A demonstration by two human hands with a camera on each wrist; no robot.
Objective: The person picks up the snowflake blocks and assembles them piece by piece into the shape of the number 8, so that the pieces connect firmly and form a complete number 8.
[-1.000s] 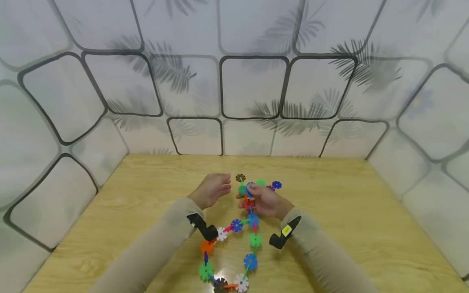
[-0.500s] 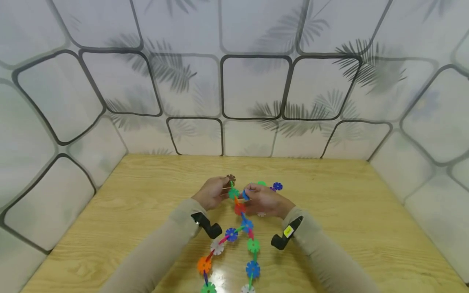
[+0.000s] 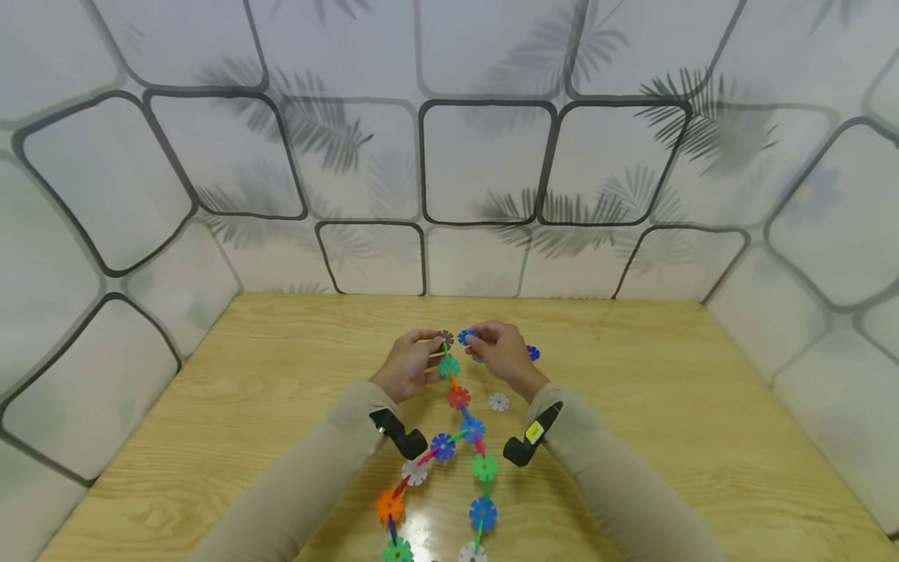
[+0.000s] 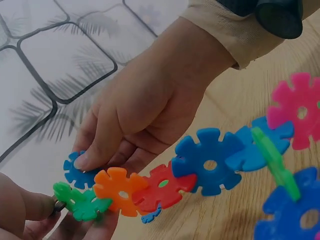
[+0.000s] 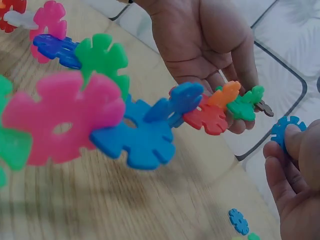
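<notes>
A chain of slotted, flower-shaped plastic discs in many colours runs toward me, with a loop at its near end. At its far end, my left hand pinches the brown disc. A green disc, then orange and red ones, follow it, linked slot into slot. My right hand pinches a separate blue disc between thumb and fingers, just right of the brown one. In the right wrist view a small gap parts this blue disc from the brown disc.
Loose discs lie on the wooden table: a white one below my right hand and a dark blue one beyond it. Blue and green loose discs show in the right wrist view. A patterned backdrop surrounds the table.
My left hand, first beside the chain, has taken hold of the brown end disc. The chain's far end has shifted left. My right hand has moved up with the blue disc, uncovering the white one.
</notes>
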